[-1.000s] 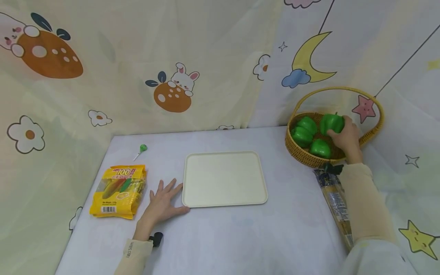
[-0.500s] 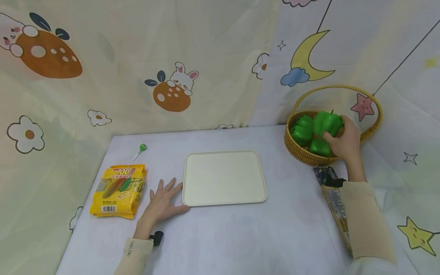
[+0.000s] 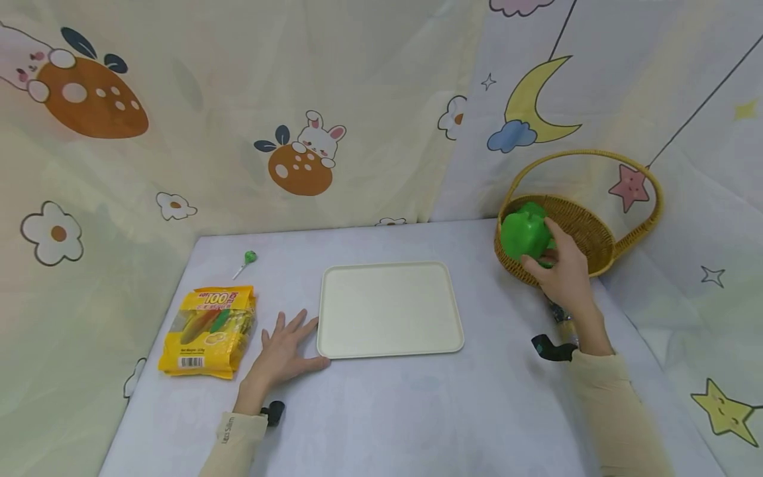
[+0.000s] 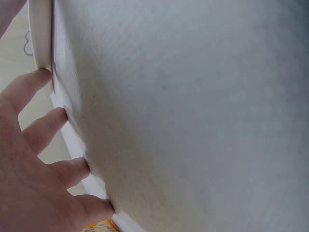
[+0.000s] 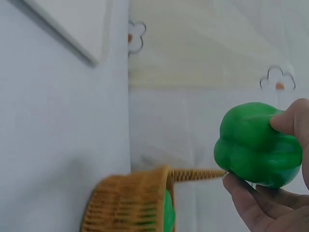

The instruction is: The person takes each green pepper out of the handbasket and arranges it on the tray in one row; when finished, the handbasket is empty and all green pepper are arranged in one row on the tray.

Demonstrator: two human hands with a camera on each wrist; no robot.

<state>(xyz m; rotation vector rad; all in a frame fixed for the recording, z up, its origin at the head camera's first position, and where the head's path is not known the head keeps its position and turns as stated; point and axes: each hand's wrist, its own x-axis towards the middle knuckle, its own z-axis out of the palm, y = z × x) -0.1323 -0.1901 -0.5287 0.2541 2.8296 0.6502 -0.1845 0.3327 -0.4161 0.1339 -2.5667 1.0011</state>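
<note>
Two hands, right point(image 3: 566, 278) gripping green pepper point(image 3: 523, 235), left point(image 3: 285, 354) flat, fingers spread

Right hand point(image 3: 563, 275) drawn back from deep inside the wicker basket point(image 3: 596, 228) toward its left rim, now over the near-left edge. Green pepper point(image 3: 524, 236) lifted out of the pile along with it, gripped by fingers and thumb, raised above the rim. Right forearm pulled closer, now covering most of the long packet on the desk.
</note>
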